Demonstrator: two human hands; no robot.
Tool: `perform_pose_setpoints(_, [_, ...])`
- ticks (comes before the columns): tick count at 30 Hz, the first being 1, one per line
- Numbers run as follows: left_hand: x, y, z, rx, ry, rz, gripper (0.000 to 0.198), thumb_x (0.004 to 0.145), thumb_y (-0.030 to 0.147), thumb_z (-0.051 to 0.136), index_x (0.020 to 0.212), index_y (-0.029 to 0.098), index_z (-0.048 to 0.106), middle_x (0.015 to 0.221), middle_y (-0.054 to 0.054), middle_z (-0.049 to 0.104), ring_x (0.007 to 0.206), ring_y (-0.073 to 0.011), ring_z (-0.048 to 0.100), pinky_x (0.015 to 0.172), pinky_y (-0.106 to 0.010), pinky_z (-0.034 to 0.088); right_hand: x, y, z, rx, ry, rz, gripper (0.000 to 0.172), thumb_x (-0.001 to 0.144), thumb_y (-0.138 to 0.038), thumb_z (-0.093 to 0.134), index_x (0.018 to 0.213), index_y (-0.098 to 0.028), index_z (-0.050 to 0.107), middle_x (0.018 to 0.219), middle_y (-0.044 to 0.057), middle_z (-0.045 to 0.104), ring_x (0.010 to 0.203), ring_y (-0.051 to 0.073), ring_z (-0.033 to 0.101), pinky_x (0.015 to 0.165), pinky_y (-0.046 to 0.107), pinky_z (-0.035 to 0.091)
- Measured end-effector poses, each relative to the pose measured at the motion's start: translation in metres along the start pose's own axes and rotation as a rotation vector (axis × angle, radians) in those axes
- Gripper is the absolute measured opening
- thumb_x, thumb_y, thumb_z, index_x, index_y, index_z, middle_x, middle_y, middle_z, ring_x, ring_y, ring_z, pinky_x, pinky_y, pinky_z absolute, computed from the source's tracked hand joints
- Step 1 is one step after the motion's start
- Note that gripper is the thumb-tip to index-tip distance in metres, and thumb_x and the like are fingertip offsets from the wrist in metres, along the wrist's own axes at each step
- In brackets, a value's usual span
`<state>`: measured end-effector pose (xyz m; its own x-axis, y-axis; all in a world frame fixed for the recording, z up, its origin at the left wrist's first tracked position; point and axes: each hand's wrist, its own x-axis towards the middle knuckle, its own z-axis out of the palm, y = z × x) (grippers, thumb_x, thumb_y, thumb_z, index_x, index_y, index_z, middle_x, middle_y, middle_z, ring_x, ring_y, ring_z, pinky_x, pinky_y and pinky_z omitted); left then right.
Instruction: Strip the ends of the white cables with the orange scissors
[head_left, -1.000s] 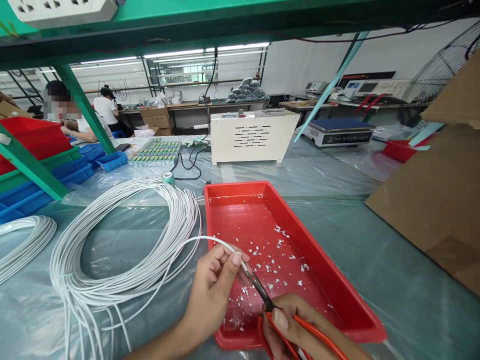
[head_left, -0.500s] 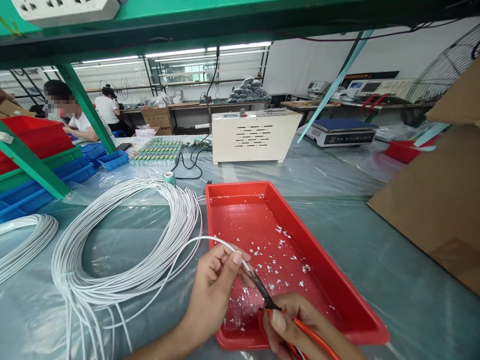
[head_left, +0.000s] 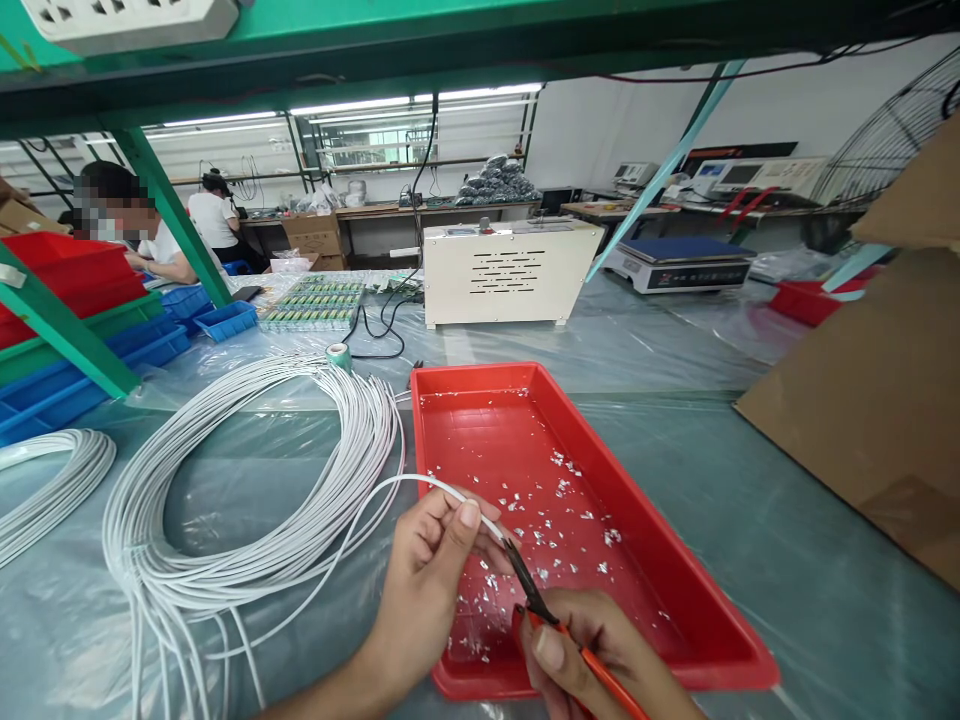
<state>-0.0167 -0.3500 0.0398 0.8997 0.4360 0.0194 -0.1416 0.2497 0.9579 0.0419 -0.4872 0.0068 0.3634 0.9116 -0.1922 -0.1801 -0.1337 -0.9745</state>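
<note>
Wire end held at the cutter tips over the red tray

The bench [head_left: 750, 520] and the red tray [head_left: 600, 480] lie as they did a second ago, the tray under and beyond the fingers, flecked with white scraps [head_left: 559, 515]. The wire bundle [head_left: 247, 500] loops to the left of them. The left hand [head_left: 427, 585] has barely shifted; its fingers [head_left: 469, 520] pinch one white wire [head_left: 390, 482] near its end. The right hand [head_left: 592, 650] has slid slightly left and lower, fingers wrapped round the orange-handled cutters [head_left: 536, 605], whose tips now meet the wire just beside the left thumb.
</note>
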Motion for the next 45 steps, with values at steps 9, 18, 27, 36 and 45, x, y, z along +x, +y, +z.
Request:
perform_pose_setpoints(9, [-0.002, -0.001, 0.002, 0.002, -0.011, -0.056, 0.017, 0.087, 0.026, 0.047, 0.078, 0.013, 0.054, 0.064, -0.003, 0.063, 0.055, -0.0121, 0.058, 0.060, -0.024, 0.044, -0.004, -0.001, -0.012, -0.123, 0.273, -0.217, 0.046, 0.084, -0.057, 0.045, 0.061, -0.017, 0.046, 0.049, -0.002, 0.045, 0.040, 0.010, 0.039, 0.040, 0.019, 0.030])
perform_pose_setpoints(18, [-0.007, -0.007, 0.003, 0.205, -0.049, 0.038, 0.021, 0.085, 0.029, 0.050, 0.076, 0.014, 0.061, 0.068, -0.002, 0.062, 0.066, -0.0115, 0.055, 0.064, -0.020, 0.043, 0.000, -0.009, -0.012, -0.515, 0.562, -0.571, 0.007, 0.078, -0.014, 0.058, 0.080, -0.021, 0.061, 0.064, -0.003, 0.054, 0.059, 0.014, 0.054, 0.054, 0.019, 0.042])
perform_pose_setpoints(27, [-0.008, -0.011, 0.001, 0.444, -0.103, 0.031, 0.026, 0.085, 0.032, 0.047, 0.074, 0.014, 0.061, 0.065, -0.002, 0.058, 0.063, -0.0132, 0.052, 0.059, -0.022, 0.040, -0.001, -0.009, -0.014, -0.605, 0.453, -0.513, 0.014, 0.076, -0.011, 0.053, 0.079, -0.019, 0.064, 0.063, 0.000, 0.057, 0.053, 0.015, 0.053, 0.052, 0.023, 0.043])
perform_pose_setpoints(36, [-0.009, -0.011, 0.002, 0.524, -0.140, 0.042, 0.027, 0.085, 0.031, 0.047, 0.066, 0.014, 0.058, 0.063, -0.002, 0.058, 0.061, -0.0126, 0.052, 0.057, -0.021, 0.038, -0.003, -0.009, -0.015, -0.807, 0.428, -0.519, 0.015, 0.072, -0.010, 0.045, 0.071, -0.018, 0.058, 0.056, -0.001, 0.049, 0.050, 0.014, 0.046, 0.049, 0.022, 0.037])
perform_pose_setpoints(45, [-0.011, -0.014, 0.005, 0.246, -0.205, -0.060, 0.027, 0.084, 0.034, 0.048, 0.078, 0.012, 0.063, 0.067, -0.004, 0.061, 0.064, -0.0134, 0.054, 0.060, -0.022, 0.042, -0.002, -0.007, -0.015, -0.694, 0.459, -0.454, 0.010, 0.057, -0.010, 0.041, 0.057, -0.019, 0.044, 0.053, -0.004, 0.040, 0.047, 0.011, 0.037, 0.046, 0.022, 0.028])
